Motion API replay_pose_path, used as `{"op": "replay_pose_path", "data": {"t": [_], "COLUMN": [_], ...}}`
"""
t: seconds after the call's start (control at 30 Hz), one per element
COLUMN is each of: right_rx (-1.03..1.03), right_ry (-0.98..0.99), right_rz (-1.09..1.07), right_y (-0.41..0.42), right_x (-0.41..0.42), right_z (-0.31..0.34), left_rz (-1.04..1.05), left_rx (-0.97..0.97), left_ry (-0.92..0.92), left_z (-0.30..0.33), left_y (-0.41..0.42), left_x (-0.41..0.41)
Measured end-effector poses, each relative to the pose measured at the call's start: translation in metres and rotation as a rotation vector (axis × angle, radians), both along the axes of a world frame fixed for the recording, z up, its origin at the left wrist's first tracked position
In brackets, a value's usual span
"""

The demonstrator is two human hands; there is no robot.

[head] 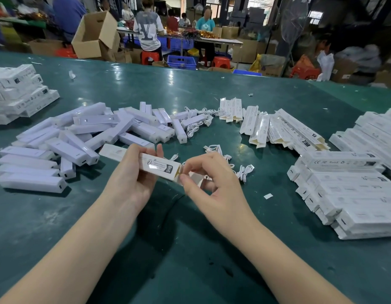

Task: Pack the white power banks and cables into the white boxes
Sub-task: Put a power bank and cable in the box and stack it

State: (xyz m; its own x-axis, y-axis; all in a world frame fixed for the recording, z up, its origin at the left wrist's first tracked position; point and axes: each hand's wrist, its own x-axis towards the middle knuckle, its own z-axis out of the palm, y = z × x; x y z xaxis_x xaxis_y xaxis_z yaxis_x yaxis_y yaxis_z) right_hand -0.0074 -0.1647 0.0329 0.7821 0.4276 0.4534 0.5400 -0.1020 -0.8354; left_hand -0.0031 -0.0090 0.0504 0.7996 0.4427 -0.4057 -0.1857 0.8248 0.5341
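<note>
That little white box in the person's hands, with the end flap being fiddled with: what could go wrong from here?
The left hand holds the white box in the air while the right hand pinches its open end flap. The thin flap might crease or tear if it is forced. With that end open and tilted down, whatever is inside could slide out. I cannot see inside, so a cable may be missing; loose cables lie close by on the green table.
</note>
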Motion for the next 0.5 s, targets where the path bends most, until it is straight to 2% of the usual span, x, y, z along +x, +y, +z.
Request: {"op": "replay_pose_path", "data": {"t": [0.13, 0.5], "right_rx": [-0.068, 0.200], "right_ry": [0.195, 0.393], "right_rz": [0.125, 0.267], "right_y": [-0.0017, 0.0029], "right_x": [-0.0035, -0.0056], "right_z": [-0.0012, -0.0039], "left_rz": [0.024, 0.060], "left_rx": [0.039, 0.024], "left_ry": [-0.015, -0.044], "left_z": [-0.0026, -0.0054], "left_y": [0.0015, 0.0018], "left_x": [0.0015, 0.0050]}}
